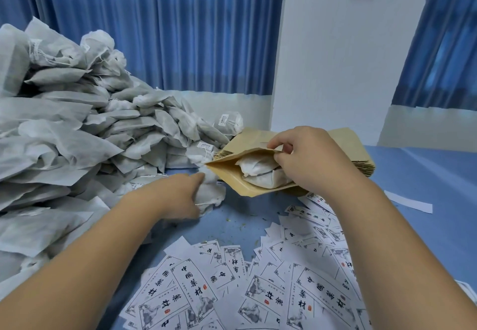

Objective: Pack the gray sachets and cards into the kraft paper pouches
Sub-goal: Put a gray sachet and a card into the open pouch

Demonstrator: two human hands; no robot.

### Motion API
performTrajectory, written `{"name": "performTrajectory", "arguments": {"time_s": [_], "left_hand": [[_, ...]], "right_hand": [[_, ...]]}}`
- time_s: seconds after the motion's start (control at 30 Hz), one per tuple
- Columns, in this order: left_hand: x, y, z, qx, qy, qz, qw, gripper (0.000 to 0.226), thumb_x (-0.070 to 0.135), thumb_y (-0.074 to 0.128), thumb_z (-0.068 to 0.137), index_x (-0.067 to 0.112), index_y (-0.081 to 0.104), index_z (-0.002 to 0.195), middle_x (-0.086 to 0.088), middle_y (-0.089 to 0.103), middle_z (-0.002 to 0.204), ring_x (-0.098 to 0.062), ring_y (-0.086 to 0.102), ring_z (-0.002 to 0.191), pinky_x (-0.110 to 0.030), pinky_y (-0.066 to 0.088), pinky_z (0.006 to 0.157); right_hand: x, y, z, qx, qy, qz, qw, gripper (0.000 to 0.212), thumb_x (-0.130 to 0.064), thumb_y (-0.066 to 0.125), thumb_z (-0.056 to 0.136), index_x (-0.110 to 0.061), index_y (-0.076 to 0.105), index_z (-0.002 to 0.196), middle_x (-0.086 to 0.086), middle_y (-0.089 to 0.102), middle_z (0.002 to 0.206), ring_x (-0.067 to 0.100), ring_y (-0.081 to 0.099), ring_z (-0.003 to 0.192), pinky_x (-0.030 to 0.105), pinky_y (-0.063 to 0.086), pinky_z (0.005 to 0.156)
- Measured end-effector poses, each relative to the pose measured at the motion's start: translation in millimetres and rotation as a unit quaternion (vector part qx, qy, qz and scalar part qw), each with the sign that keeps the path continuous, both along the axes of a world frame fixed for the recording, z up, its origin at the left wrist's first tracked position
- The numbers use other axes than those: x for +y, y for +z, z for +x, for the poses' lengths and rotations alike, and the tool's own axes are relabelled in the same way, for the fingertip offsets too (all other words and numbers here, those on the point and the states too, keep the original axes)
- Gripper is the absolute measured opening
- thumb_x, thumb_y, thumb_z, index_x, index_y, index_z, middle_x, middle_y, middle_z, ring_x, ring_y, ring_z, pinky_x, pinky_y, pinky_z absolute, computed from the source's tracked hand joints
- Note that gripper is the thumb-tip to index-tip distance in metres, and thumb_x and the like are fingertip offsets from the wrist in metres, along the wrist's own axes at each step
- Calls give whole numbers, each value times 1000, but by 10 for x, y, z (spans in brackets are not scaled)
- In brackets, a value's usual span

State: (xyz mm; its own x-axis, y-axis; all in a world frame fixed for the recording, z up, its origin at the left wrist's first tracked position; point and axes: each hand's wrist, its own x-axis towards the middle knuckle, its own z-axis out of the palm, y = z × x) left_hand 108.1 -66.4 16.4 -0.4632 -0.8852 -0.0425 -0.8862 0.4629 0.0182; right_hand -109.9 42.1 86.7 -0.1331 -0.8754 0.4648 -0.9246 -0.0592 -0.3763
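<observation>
Holding one kraft paper pouch (229, 172) open above the blue table (426, 187), the right hand (307, 154) pinches its upper lip between thumb and curled fingers. Two gray sachets (258, 169) lie inside. The left hand (178, 195), arm stretched forward, grips a third sachet (214, 195) just beside the pouch's mouth. A sachet heap (77, 136) at the left and the scattered cards (309, 291) nearest the person are too many to count. A stack of flat pouches (361, 159) lies under the right hand. The cards show 中国, a red seal and an ink figure. Sachet tags are too small to read.
</observation>
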Motion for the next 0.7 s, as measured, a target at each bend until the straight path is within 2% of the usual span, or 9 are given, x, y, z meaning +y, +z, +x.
{"name": "performTrajectory", "arguments": {"time_s": [0.07,0.13,0.2,0.3,0.43,0.47,0.53,0.63,0.7], "left_hand": [[23,129,55,-11,18,14,1000,65,38,65,75,27,45,135,4,59,108,-19,57,99,-28,47,78],[57,356,128,-17,26,17,999,62,34,69,72,32,50,131,9,57,97,-15,56,91,-25,45,73],[126,621,197,12,16,19,1000,61,33,72,69,39,52,126,14,58,95,-11,57,88,-25,46,74],[297,905,277,93,-32,81,992,54,40,73,54,48,59,106,18,68,89,-1,64,83,-28,52,78],[469,1049,327,118,-91,161,976,47,34,79,54,52,62,95,18,71,85,1,67,75,-16,49,58],[493,1064,335,121,-96,175,973,48,33,78,53,52,63,95,16,72,85,-1,68,76,-15,49,57],[523,1097,356,132,-97,185,969,52,38,77,48,51,64,97,15,72,87,-3,69,78,-18,52,61],[548,1109,347,77,-117,102,985,63,62,71,42,55,62,104,24,70,90,3,67,81,-23,56,73],[549,1141,348,58,-104,89,989,61,63,74,49,55,61,107,23,70,92,1,68,84,-33,58,80]], "right_hand": [[7,4,-5,-3,-1,0,1000,27,-18,55,87,-36,68,101,-13,57,83,15,56,83,28,44,68],[13,13,-4,-3,-2,-2,1000,27,-18,55,87,-37,68,101,-14,55,81,15,56,84,29,45,69],[22,17,0,-1,-6,-5,1000,27,-18,54,87,-37,69,99,-13,56,82,15,56,83,29,46,68],[23,19,-3,8,-19,-12,1000,28,-17,53,86,-38,68,98,-8,59,90,17,56,84,30,47,68],[32,36,-47,-2,-31,-24,999,32,-11,52,83,-37,68,94,-6,57,91,18,56,85,32,50,71],[34,37,-62,-8,-32,-24,999,33,-10,52,82,-37,68,93,-6,58,91,19,57,85,32,50,71],[33,32,-89,-21,-37,-24,999,33,-9,52,81,-36,68,90,-7,59,89,19,57,83,32,51,70],[19,28,-111,-31,-45,-24,998,34,-7,52,80,-37,66,84,-8,57,77,20,57,76,28,47,63],[13,31,-106,-38,-53,-28,997,35,-8,52,81,-39,67,84,-7,62,83,20,59,79,30,50,67]]}}
